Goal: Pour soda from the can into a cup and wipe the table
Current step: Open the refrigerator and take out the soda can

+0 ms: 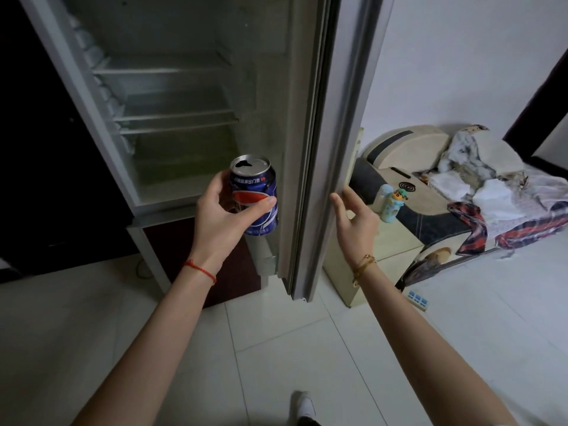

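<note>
Fridge open; left hand grips can upright.

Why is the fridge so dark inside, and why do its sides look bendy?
In the head view, no light glows inside the fridge, so its shelves look dim and grey-green; the wide-angle lens makes its door and frame lean and curve; the blue can in the left hand stays sharp enough to read its logo.

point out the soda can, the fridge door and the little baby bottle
soda can (256,192): head view, on the blue side wall
fridge door (319,133): head view, on its inner edge
baby bottle (392,207): head view, on the printed body
</note>
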`<action>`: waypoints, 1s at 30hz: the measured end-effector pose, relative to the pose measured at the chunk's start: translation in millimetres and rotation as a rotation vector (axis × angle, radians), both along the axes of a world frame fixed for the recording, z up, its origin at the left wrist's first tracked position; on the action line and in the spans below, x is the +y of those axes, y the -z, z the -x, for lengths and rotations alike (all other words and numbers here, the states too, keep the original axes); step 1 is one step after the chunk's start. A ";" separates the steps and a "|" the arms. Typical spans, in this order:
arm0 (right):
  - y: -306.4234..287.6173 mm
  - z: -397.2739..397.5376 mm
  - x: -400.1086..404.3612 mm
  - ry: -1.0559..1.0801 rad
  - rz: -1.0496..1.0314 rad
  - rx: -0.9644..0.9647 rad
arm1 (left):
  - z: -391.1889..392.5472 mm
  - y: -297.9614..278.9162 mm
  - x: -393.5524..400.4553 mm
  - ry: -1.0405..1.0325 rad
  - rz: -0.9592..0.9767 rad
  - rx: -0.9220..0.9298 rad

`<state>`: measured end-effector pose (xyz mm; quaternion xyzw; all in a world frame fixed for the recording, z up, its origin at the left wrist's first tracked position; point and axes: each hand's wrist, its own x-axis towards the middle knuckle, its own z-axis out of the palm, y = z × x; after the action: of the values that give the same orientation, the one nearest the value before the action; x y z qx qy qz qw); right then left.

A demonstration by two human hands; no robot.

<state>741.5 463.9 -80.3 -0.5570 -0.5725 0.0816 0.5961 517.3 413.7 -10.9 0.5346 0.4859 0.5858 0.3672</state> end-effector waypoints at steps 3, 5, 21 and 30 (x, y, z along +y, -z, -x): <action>-1.0 26.1 -5.1 -0.062 0.008 -0.017 | 25.5 3.7 -12.3 -0.021 0.020 0.007; -3.9 41.1 -8.6 -0.105 0.010 -0.045 | 38.0 5.4 -17.7 -0.040 0.030 0.018; -13.0 193.7 25.7 -0.370 0.031 -0.422 | 157.6 21.6 -45.4 -0.287 0.045 0.043; -13.7 248.6 56.0 -0.484 -0.036 -0.542 | 205.3 19.9 -27.8 -0.367 0.021 -0.001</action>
<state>492.9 519.9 -66.6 -0.3962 -0.8261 0.0595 0.3961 312.0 386.0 -30.9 0.4327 0.5812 0.6383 0.2600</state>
